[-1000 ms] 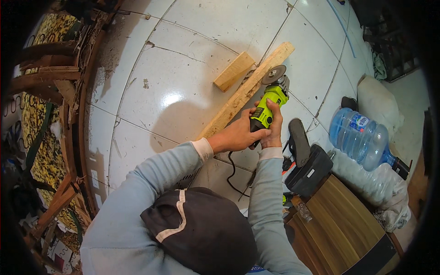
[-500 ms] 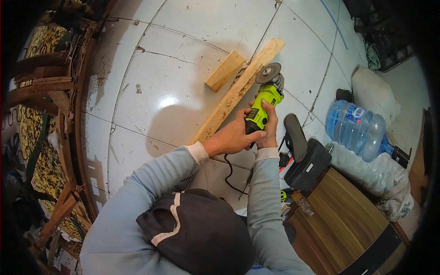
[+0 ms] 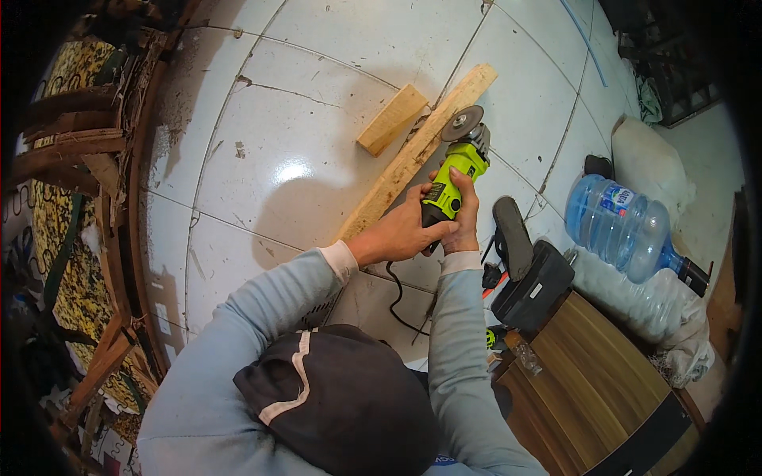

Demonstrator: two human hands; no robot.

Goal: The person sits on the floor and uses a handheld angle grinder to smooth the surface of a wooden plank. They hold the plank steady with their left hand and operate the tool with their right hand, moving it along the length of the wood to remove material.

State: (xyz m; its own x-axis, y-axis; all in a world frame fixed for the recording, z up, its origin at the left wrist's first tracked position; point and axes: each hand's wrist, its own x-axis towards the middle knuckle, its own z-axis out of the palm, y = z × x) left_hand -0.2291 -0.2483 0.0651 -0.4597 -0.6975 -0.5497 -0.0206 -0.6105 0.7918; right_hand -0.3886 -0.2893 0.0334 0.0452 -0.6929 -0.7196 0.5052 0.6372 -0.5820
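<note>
Both hands grip a green and black angle grinder [image 3: 453, 186]. My left hand [image 3: 398, 232] is closed around its black rear end, and my right hand [image 3: 465, 214] wraps the right side of the body with the thumb along it. The grinder's disc [image 3: 462, 124] is at or just over the right edge of a long wooden plank [image 3: 397, 181]; whether they touch I cannot tell. The plank lies slantwise on the tiles. Left of its upper part rests a short wooden block [image 3: 392, 120]. A black cord [image 3: 394, 300] trails below my hands.
A broken wooden frame [image 3: 119, 182] with springs and patterned padding stands along the left. On the right are a grey sandal [image 3: 513, 238], a black case [image 3: 536, 284], a large blue water bottle [image 3: 615, 222] and a wood-grain cabinet or board [image 3: 591, 381]. Floor tiles [image 3: 270, 151] surround the plank.
The grinder and both hands have shifted very slightly to the left and up, with the disc turned a little. Both hands keep their hold, and the wood lies in the same place.
</note>
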